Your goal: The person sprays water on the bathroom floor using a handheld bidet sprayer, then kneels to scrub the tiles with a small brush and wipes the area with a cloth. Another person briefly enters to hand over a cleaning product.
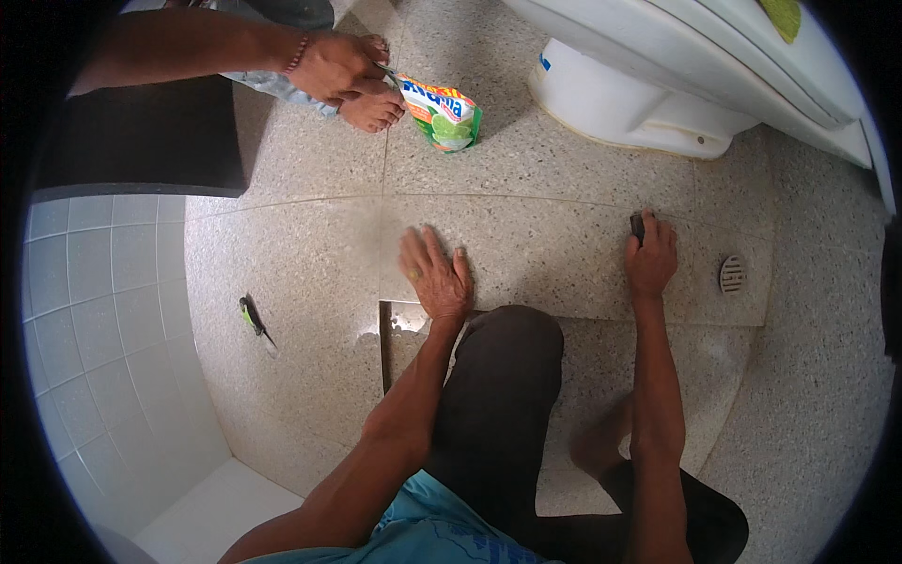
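Note:
My left hand [437,274] lies palm down over the floor with its fingers spread, slightly smeared by motion. It is just past the far edge of a rectangular recess [399,359] cut in the speckled floor; wet patches show around its corner. My right hand [651,258] rests on the floor to the right, its fingers curled round a small black object [637,227] whose kind I cannot make out. A tool with a green and black handle [248,313] and a pale tip lies on the floor at the left.
Another person's hand [343,68] grips a green and white pouch [442,117] at the far left, beside their bare feet. A white toilet [620,108] stands at the far right. A round floor drain [732,274] sits right of my right hand. White tiles [103,310] line the left wall.

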Demonstrator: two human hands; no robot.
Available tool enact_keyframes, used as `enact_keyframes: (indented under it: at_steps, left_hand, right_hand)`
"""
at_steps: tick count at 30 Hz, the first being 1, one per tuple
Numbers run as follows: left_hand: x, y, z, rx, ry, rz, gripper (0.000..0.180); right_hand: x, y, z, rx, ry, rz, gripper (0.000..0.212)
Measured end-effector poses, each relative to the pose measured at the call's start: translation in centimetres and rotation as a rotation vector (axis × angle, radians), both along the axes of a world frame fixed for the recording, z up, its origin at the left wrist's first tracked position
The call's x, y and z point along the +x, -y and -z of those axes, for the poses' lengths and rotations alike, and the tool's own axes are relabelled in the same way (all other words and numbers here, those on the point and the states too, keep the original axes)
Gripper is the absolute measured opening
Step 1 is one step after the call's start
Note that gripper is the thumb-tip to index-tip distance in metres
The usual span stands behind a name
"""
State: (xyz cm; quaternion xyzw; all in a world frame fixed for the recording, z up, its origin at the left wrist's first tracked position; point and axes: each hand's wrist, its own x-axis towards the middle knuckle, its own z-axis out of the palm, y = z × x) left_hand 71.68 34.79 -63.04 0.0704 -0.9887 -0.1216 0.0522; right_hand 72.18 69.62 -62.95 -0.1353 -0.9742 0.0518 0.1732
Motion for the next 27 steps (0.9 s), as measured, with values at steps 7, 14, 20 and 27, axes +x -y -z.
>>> enact_keyframes:
  at_steps: [7, 14, 20, 27]
  left_hand:
    - [-0.1, -0.1, -0.4, 0.013, 0.043, -0.016, 0.070]
    - [-0.1, 0.0, 0.7, 0.012, -0.014, -0.005, 0.071]
    - [-0.3, 0.2, 0.0, 0.076, -0.024, 0.026, 0.072]
    - [-1.2, 0.5, -0.3, 0.048, 0.043, 0.062, 0.076]
  right_hand:
    - [-0.2, 0.3, -0.1, -0.015, 0.037, 0.030, 0.047]
    - [-0.3, 0.2, 0.6, -0.021, -0.025, 0.023, 0.049]
    - [-1.9, 0.9, -0.9, -0.050, 0.171, 0.106, 0.052]
    - [-2.7, 0.9, -4.6, -0.123, 0.380, 0.144, 0.051]
